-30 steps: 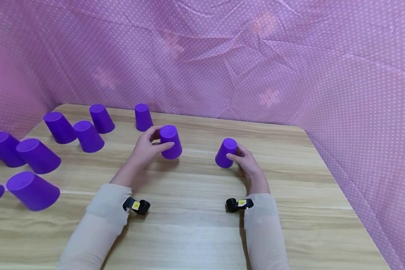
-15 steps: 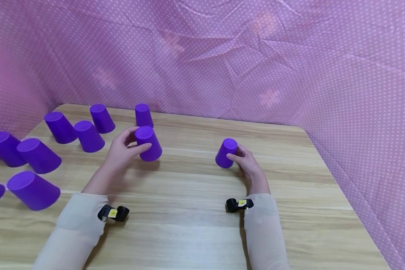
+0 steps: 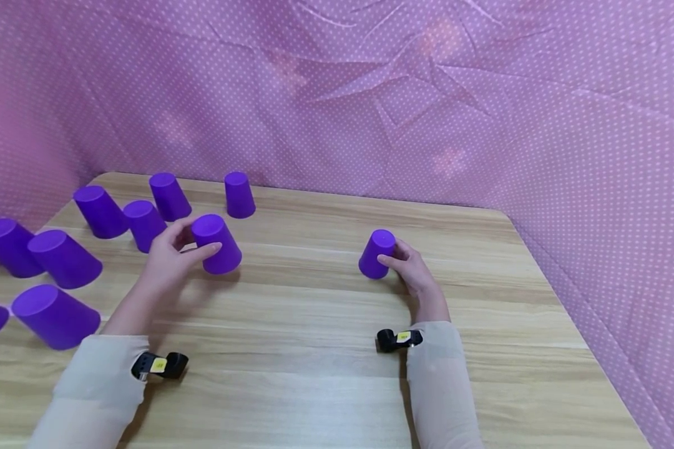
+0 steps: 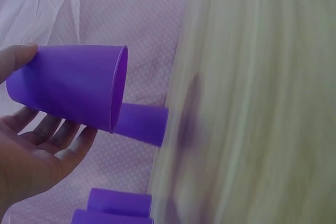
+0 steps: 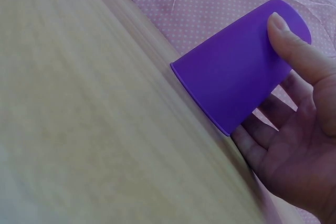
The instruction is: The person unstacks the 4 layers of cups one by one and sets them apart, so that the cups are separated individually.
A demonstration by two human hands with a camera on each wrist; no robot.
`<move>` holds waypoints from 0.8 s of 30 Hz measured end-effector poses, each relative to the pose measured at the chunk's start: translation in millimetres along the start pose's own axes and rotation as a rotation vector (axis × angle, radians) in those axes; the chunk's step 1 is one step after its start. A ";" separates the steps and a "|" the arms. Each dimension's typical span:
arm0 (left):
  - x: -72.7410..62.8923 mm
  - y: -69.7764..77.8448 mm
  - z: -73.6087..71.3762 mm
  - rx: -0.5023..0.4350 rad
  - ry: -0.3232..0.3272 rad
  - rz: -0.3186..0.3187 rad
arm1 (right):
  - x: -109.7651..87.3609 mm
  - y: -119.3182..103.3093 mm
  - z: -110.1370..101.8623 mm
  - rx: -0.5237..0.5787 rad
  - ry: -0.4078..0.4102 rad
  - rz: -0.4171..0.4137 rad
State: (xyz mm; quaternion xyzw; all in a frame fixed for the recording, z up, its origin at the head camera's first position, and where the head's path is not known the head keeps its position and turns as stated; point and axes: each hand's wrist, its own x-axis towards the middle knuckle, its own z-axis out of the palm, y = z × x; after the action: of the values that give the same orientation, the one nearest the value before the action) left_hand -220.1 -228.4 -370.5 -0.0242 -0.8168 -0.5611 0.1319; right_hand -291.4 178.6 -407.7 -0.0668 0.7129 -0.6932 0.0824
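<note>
My left hand (image 3: 167,257) grips an upside-down purple cup (image 3: 216,244) between thumb and fingers. In the left wrist view this cup (image 4: 68,85) hangs above the table, its shadow falling on the wood and its open rim facing down to the tabletop. Farther right, my right hand (image 3: 412,271) holds a second purple cup (image 3: 376,254), also upside down. The right wrist view has the thumb on the side of that cup (image 5: 236,66) near its base, the fingers behind it, and the rim right at the table surface.
Several more upside-down purple cups stand on the left part of the wooden table (image 3: 314,386), among them a near one (image 3: 56,318) and one at the back (image 3: 239,196). A pink dotted cloth (image 3: 337,93) hangs behind and beside the table.
My left hand has carried its cup leftward across the table, away from the right cup, and now overlaps a standing cup in the head view. The right hand and its cup have stayed put.
</note>
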 end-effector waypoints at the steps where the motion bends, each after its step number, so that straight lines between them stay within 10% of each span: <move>1: 2.1 -9.0 -2.8 0.009 0.008 -0.001 | -0.1 -0.4 0.1 -0.002 -0.001 0.001; 8: 8.5 -51.5 -17.3 0.081 0.060 0.010 | 0.2 -1.0 0.2 0.000 -0.008 0.000; 24: -12.8 -36.9 -33.8 0.117 0.142 -0.106 | 0.5 1.0 -0.2 0.002 -0.005 -0.003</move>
State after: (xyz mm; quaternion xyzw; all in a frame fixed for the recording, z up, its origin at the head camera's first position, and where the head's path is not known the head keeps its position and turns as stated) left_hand -208.3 -271.8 -395.9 0.0669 -0.8369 -0.5189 0.1608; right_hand -291.9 178.6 -408.7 -0.0697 0.7118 -0.6939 0.0833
